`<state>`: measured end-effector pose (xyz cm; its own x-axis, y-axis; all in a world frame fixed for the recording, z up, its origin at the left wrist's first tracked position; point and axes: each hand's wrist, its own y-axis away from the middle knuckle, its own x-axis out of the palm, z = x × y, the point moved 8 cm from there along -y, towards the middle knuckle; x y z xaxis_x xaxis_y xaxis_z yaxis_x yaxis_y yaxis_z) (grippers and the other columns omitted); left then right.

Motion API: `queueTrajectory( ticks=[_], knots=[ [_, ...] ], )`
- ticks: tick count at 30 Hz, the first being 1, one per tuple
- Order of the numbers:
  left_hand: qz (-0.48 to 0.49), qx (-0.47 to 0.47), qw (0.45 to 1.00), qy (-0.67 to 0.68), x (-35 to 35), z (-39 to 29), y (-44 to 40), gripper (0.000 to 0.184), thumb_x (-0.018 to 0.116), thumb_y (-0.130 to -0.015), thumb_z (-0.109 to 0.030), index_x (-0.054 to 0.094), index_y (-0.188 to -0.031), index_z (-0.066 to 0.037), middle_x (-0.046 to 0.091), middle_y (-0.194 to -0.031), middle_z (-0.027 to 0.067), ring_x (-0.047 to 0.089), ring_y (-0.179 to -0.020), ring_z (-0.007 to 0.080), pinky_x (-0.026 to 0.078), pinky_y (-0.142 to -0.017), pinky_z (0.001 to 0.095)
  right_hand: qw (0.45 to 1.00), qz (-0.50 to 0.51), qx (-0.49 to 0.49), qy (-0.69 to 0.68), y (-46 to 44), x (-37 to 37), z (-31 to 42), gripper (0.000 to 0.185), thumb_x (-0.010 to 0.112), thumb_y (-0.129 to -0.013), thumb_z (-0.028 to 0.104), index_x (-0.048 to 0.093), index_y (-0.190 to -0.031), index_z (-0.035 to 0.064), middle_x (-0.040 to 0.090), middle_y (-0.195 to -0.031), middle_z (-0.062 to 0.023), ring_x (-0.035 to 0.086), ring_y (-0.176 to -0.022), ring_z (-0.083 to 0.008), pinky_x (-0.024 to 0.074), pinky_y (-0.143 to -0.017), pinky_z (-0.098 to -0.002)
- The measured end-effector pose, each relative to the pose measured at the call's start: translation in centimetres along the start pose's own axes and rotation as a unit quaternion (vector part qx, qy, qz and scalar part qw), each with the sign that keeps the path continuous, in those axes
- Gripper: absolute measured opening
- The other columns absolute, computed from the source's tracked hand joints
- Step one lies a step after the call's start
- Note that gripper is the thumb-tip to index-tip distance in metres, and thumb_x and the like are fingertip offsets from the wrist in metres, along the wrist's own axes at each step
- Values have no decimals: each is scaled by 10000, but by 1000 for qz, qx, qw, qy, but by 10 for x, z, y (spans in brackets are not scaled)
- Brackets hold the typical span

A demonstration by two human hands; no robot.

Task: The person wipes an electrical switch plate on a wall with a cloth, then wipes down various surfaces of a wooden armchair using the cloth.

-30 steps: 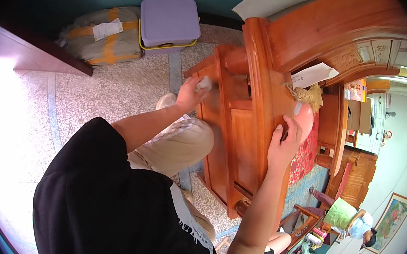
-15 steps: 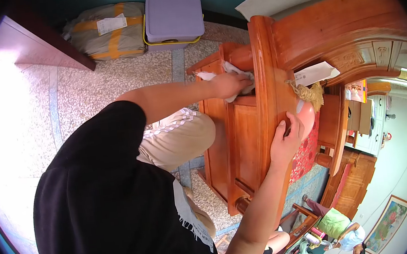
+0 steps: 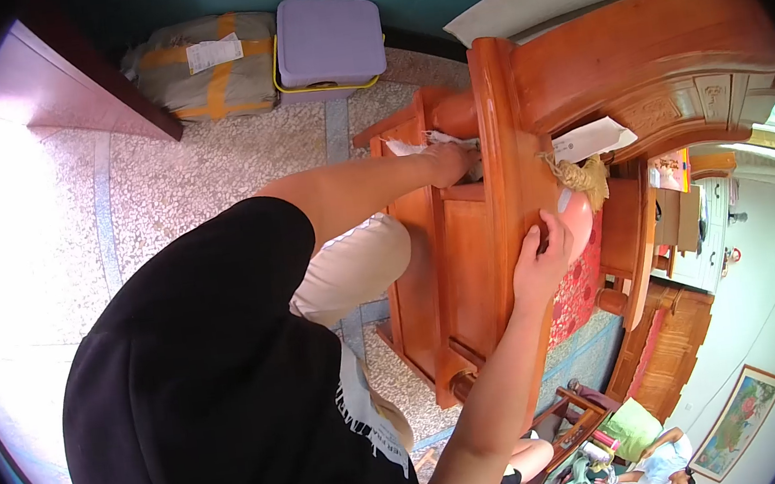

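Observation:
My left hand (image 3: 448,162) is reached into an opening in the side of a reddish-brown wooden bench (image 3: 467,257), closed on a white cloth (image 3: 406,146). The fingertips and much of the cloth are hidden inside the opening. On the flat wooden top rail, my right hand (image 3: 541,262) rests open, its fingers apart and slightly bent. Beside those fingers lies a smooth, rounded pink object (image 3: 578,222), partly covered by the hand. A tan tasselled bundle (image 3: 583,179) and a white paper piece (image 3: 594,139) lie just beyond it.
A lilac lidded box (image 3: 329,40) and a taped grey parcel (image 3: 210,81) stand by the wall. A dark door edge (image 3: 106,82) is at the left. A red patterned cloth (image 3: 581,288) covers the seat. Another person (image 3: 667,458) sits in the background.
My left hand has gone deeper into the opening, taking the cloth with it, so less cloth shows. My right hand stays on the rail. The view has shifted slightly.

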<state>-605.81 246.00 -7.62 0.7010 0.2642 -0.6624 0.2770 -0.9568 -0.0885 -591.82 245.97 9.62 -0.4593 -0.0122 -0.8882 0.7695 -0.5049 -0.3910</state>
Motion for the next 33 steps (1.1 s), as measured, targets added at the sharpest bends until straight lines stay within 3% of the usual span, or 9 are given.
queueTrajectory(
  ticks=[4,6,8,10,12,14,16,22,33],
  knots=[
    [3,-7,997,-74,-8,2,20,523,563,-679,-75,452,-1188,-128,529,-1095,156,540,-944,299,437,-762,393,1000,-15,0,-12,-1,-2,1,243,508,-786,94,540,-1023,51,498,-1023,-149,481,-950,-304,403,-819,-374],
    [-39,118,992,-2,-18,2,39,493,583,-661,-114,496,-1146,-128,569,-1008,156,545,-924,292,439,-764,381,1000,-13,0,-1,0,-2,1,240,504,-791,97,540,-1023,52,497,-1035,-143,479,-963,-301,403,-824,-373],
    [63,130,986,79,-30,31,44,440,595,-654,-140,536,-1087,-88,586,-966,147,553,-903,269,436,-772,364,1000,-25,10,0,-1,-3,0,243,510,-788,103,540,-1024,57,499,-1039,-144,476,-975,-304,401,-830,-375],
    [80,-15,988,132,-79,55,52,385,587,-651,-120,565,-1029,-52,598,-931,119,562,-849,218,448,-740,339,1000,-21,-2,4,0,0,-3,237,522,-777,113,542,-1007,56,504,-1031,-150,477,-972,-309,399,-830,-380],
    [-26,-162,913,374,-103,108,41,325,537,-667,-11,571,-990,-35,576,-856,65,534,-756,145,460,-643,294,999,-33,-4,-26,-3,0,-6,213,528,-749,103,541,-954,47,521,-977,-152,493,-916,-319,407,-794,-389],
    [-160,-89,959,215,-145,124,15,339,518,-665,22,558,-999,-15,579,-816,45,530,-692,131,442,-598,283,997,-72,-19,-3,-1,-2,-4,208,542,-715,108,545,-919,66,530,-942,-143,500,-898,-306,403,-771,-405],
    [-184,37,974,125,-165,112,-7,364,493,-682,46,550,-1035,-20,580,-929,77,537,-828,158,436,-716,284,997,-73,-5,-15,0,-1,-2,232,554,-711,133,540,-937,82,518,-963,-124,485,-918,-297,391,-775,-405],
    [21,-13,1000,-15,-110,116,-90,372,500,-714,14,503,-1086,3,563,-1019,103,529,-917,198,419,-790,293,995,-95,33,-18,0,-10,1,225,571,-702,99,542,-925,74,505,-964,-109,484,-910,-279,398,-768,-371],
    [23,-24,999,-13,-111,112,-105,368,490,-765,-49,457,-1125,20,548,-1047,121,527,-929,215,419,-794,297,991,-106,53,-67,1,-5,-9,201,568,-700,88,539,-897,63,505,-946,-93,480,-900,-277,399,-733,-381]
  ],
)
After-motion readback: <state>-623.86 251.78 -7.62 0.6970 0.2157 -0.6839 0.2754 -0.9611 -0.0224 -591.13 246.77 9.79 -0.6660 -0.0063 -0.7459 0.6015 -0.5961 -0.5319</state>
